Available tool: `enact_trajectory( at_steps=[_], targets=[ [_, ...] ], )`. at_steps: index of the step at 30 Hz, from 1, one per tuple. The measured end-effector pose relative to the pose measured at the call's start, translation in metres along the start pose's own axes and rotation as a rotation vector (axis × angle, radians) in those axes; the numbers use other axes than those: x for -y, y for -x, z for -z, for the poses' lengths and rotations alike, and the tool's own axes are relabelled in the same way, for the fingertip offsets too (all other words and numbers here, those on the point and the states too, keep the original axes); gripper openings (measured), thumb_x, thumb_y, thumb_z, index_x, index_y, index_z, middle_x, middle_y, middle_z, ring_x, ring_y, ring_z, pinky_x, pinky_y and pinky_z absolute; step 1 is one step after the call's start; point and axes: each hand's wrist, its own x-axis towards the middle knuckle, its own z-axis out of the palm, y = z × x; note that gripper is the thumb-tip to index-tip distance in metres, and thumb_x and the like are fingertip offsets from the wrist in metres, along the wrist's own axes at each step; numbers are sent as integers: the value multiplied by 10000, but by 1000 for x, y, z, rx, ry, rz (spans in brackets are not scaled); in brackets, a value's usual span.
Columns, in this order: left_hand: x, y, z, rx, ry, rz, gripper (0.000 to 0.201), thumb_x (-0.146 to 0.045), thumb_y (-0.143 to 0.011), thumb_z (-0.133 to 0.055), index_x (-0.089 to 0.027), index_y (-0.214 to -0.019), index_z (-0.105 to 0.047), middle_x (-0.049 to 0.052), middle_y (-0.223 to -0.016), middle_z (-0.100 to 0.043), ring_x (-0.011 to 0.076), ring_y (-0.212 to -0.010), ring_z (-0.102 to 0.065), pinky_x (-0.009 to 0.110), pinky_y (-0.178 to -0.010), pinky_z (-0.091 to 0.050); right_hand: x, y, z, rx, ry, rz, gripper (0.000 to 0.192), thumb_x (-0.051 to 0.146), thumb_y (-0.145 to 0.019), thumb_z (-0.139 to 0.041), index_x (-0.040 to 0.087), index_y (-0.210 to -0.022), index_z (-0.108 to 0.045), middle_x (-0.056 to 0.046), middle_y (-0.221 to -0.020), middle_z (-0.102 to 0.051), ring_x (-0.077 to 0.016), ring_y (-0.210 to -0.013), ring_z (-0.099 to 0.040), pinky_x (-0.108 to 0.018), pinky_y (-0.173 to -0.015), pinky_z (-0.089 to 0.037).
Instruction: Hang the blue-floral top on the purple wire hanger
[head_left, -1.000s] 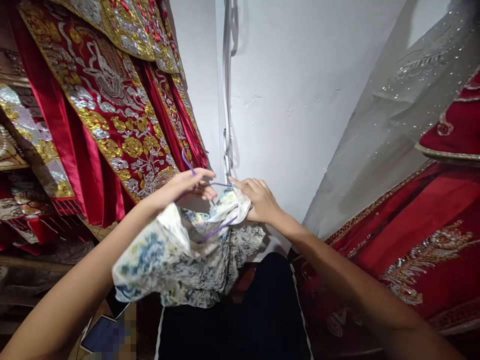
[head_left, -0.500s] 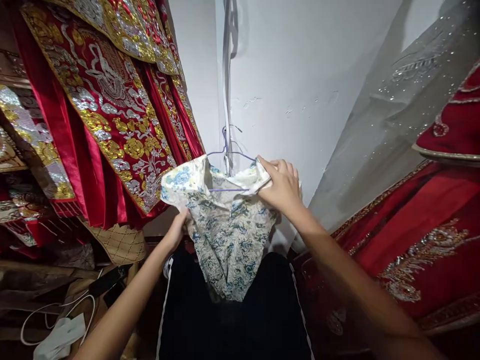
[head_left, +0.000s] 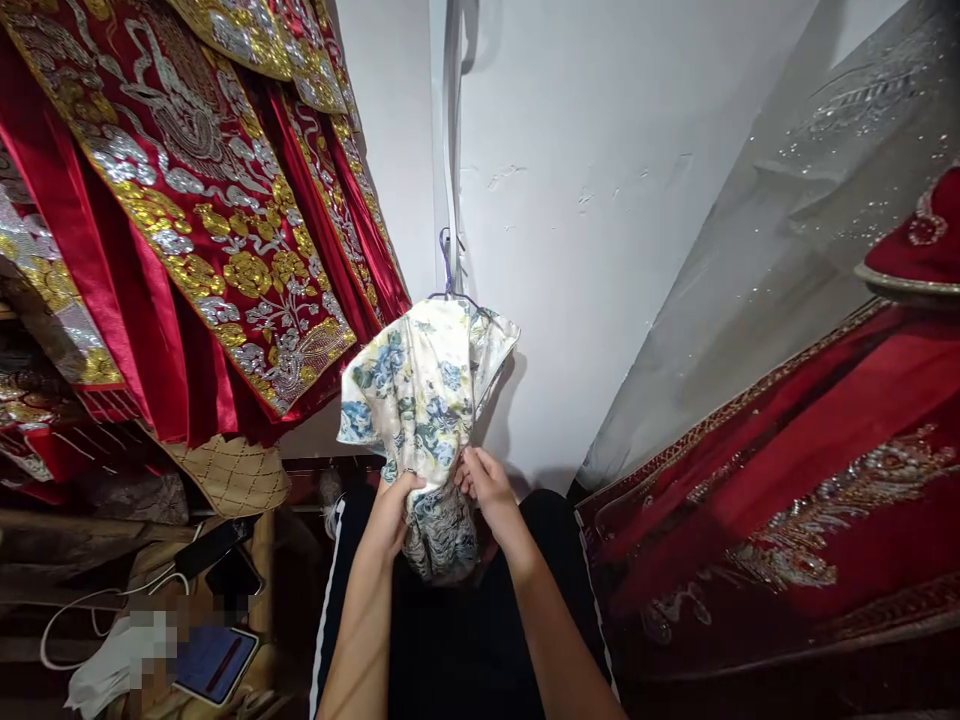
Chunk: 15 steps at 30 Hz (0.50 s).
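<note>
Turned and narrowed since the earlier frame, the floral garment (head_left: 431,370) hangs with its lower cloth between both hands; I judge it light, soft and easily creased, best taken by a gathered fold. From my distance I see the left hand (head_left: 393,512) closed thumb-over on that cloth, while the right hand (head_left: 489,492) curls its fingers nearly together at the edge, pinching or not I can't tell. Above is the purple hanger (head_left: 448,264), before the white wall (head_left: 577,290).

The garment (head_left: 431,385) hangs before the wall (head_left: 570,270), a costume (head_left: 240,230) to its left, a gown (head_left: 855,440) to its right. Down there, a phone (head_left: 216,662) lies near the right edge of the worktop (head_left: 262,545).
</note>
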Motion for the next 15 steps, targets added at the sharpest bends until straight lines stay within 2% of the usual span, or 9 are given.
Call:
enact_trajectory(
  at_steps=[2, 5, 9, 13, 15],
  targets=[
    [-6, 5, 0, 15, 12, 4, 625, -146, -592, -717, -149, -1214, -647, 92, -1048, -762, 308, -1036, -706, 393, -915, -545, -1, 1, -5, 47, -34, -5, 438, 620, -869, -563, 220, -693, -529, 11, -564, -553, -134, -504, -456, -271, -497, -324],
    [-10, 10, 0, 10, 34, -16, 621, -148, -587, -720, -140, -1205, -668, 88, -1029, -767, 307, -1022, -710, 398, -928, -537, 10, 6, -7, 90, -59, 7, 383, 571, -867, -594, 219, -728, -538, 22, -563, -539, -121, -499, -426, -268, -499, -309],
    [-11, 17, -4, -8, 14, 9, 614, -141, -559, -728, -137, -1172, -691, 82, -994, -774, 308, -999, -716, 399, -938, -532, 22, 15, -8, 112, -151, -17, 334, 542, -874, -588, 221, -798, -535, 31, -607, -542, -101, -472, -389, -265, -480, -256],
    [-12, 19, -6, 24, 20, 30, 566, -150, -581, -727, -139, -1146, -682, 88, -968, -766, 318, -1020, -705, 406, -942, -528, 21, 16, -4, 125, -143, -22, 258, 447, -850, -600, 218, -758, -524, 41, -588, -515, -100, -483, -383, -257, -486, -260],
    [-10, 14, -1, -57, -18, -21, 513, -174, -618, -743, -161, -1125, -668, 83, -988, -753, 318, -1063, -686, 407, -949, -523, 19, 15, 2, 115, -107, -9, 248, 403, -856, -561, 219, -705, -491, 40, -565, -512, -102, -486, -382, -257, -495, -261]
  ],
)
